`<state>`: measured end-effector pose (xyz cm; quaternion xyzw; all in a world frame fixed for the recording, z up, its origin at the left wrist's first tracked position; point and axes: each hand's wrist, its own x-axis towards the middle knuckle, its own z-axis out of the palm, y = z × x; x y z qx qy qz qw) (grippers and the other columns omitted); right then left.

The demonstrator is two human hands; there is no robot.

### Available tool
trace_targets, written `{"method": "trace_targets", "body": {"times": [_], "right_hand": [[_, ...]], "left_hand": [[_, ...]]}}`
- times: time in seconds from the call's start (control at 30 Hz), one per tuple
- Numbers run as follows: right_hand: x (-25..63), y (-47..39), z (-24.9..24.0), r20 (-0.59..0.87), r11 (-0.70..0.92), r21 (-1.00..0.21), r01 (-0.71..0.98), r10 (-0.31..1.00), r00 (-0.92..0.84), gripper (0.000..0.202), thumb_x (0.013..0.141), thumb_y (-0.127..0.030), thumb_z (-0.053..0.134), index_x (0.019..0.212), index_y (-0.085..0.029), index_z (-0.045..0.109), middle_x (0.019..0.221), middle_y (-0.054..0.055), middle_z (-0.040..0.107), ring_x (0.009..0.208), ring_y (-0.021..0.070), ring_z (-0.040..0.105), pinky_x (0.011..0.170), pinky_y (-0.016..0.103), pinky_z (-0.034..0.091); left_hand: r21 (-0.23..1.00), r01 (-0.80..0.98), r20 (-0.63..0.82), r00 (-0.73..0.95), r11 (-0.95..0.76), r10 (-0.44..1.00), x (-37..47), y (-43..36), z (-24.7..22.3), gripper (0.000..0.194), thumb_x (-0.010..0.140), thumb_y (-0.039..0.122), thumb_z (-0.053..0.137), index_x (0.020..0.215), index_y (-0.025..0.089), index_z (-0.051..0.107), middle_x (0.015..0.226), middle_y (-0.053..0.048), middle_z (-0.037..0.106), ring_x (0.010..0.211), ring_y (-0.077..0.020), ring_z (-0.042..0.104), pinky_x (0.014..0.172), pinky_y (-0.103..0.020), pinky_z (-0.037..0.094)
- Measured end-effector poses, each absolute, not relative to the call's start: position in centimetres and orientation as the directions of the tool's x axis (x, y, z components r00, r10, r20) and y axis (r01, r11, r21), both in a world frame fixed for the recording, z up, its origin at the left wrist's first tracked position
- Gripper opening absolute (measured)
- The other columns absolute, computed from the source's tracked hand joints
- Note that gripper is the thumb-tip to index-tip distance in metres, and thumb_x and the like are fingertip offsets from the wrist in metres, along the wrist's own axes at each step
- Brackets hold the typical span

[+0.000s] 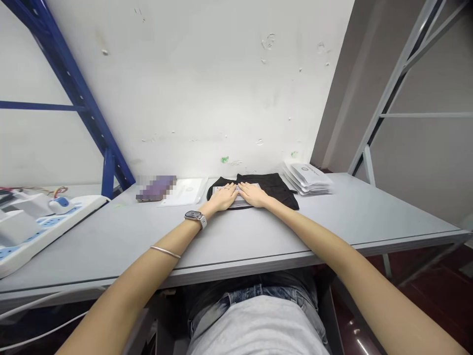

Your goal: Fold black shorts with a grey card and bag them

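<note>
Side by side near the back of the desk, my left hand [223,196] and my right hand [253,195] lie flat with fingers stretched out, their fingertips close together. Both press on a flat greyish rectangular piece [240,202], mostly covered by the hands; whether it is a board or a pack I cannot tell. Beneath it and to its right spreads dark folded fabric [277,189], its exact kind unclear. A white flat packet [186,191] with a small round print rests left of the fabric.
To the right of the fabric sits a stack of white packets [310,179]. A blurred purple object [157,188] lies at the back left. On the far left is a white power strip [62,218] with plugs. A blue metal frame [79,93] and a white wall [207,88] stand behind.
</note>
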<state>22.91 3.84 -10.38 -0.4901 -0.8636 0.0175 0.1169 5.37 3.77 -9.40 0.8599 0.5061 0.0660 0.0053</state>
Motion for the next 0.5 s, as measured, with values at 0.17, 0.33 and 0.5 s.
{"method": "trace_targets", "body": {"times": [0.17,0.33,0.5], "right_hand": [[23.4,3.9,-9.9,0.179,0.507,-0.244,0.827,0.861,-0.475,0.058,0.102,-0.043,0.025,0.152,-0.014,0.031,0.159,0.011,0.027,0.148,0.0240,0.021,0.119,0.043,0.018],[26.0,4.2,-8.3,0.164,0.340,-0.399,0.852,0.940,-0.298,0.062,0.099,-0.052,0.033,0.149,-0.016,0.037,0.156,0.014,0.034,0.146,0.0307,0.025,0.118,0.053,0.014],[28.8,3.5,-6.4,0.170,0.313,-0.652,0.691,0.948,-0.269,0.052,0.083,-0.044,0.067,0.126,-0.016,0.064,0.132,0.013,0.062,0.123,0.0270,0.055,0.105,0.038,0.041]], "left_hand": [[0.117,0.872,0.127,0.461,-0.475,0.878,5.5,3.4,-9.3,0.059,0.101,0.039,0.017,0.150,0.011,0.031,0.159,-0.013,0.027,0.148,-0.0257,0.022,0.117,-0.045,0.024],[0.166,0.838,0.154,0.499,-0.520,0.853,5.3,3.1,-8.8,0.058,0.100,0.042,0.020,0.148,0.013,0.037,0.158,-0.011,0.031,0.148,-0.0242,0.022,0.118,-0.039,0.023],[0.141,0.803,0.195,0.551,-0.579,0.812,4.9,3.0,-8.3,0.061,0.100,0.049,0.022,0.151,0.018,0.034,0.161,-0.007,0.023,0.150,-0.0254,0.013,0.119,-0.044,0.017]]}}
